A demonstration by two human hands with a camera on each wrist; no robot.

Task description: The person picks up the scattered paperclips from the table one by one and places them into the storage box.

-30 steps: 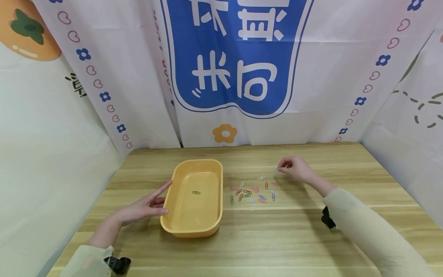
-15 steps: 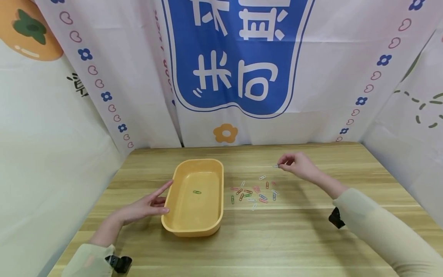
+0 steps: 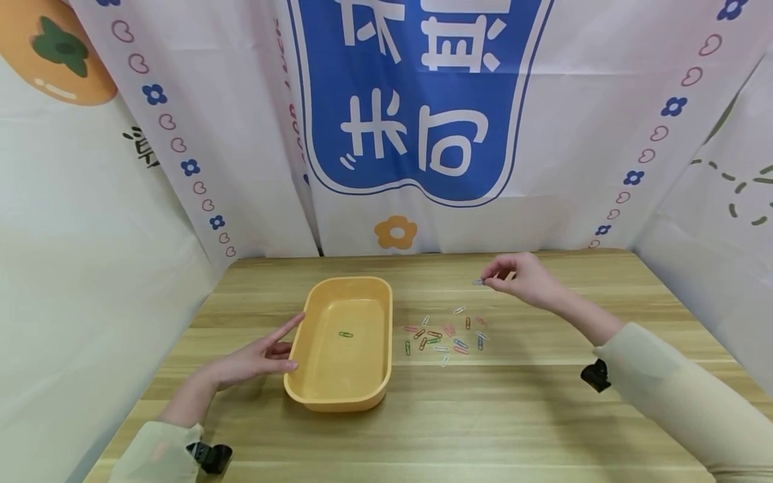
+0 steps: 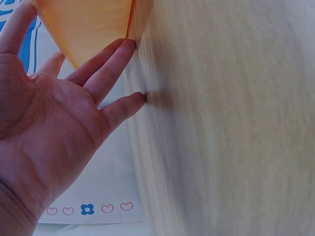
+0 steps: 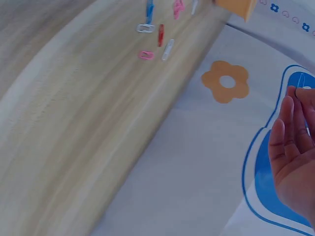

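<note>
My left hand [image 3: 253,361] rests against the left side of a yellow plastic tray [image 3: 338,379], its fingers spread and fairly straight. In the left wrist view, the fingertips [image 4: 129,45] touch the tray's outer wall [image 4: 88,24]. One green paper clip [image 3: 345,334] lies on the tray floor. My right hand [image 3: 521,278] is raised over the far right part of the table, pinching a pale bluish paper clip [image 3: 478,282] between thumb and fingertips. Below it, several loose paper clips [image 3: 434,333] in red, pink, white, green and blue lie scattered right of the tray.
The wood-grain table [image 3: 483,416] ends at a printed cloth backdrop [image 3: 338,225] along the far edge. White cloth also hangs at the left and right sides. A white clip [image 3: 459,310] lies a little behind the main scatter.
My right hand has lifted from the table with the pinched paper clip, moving up and slightly away. The left hand stays at the tray. The whole view has shifted slightly to the right.
</note>
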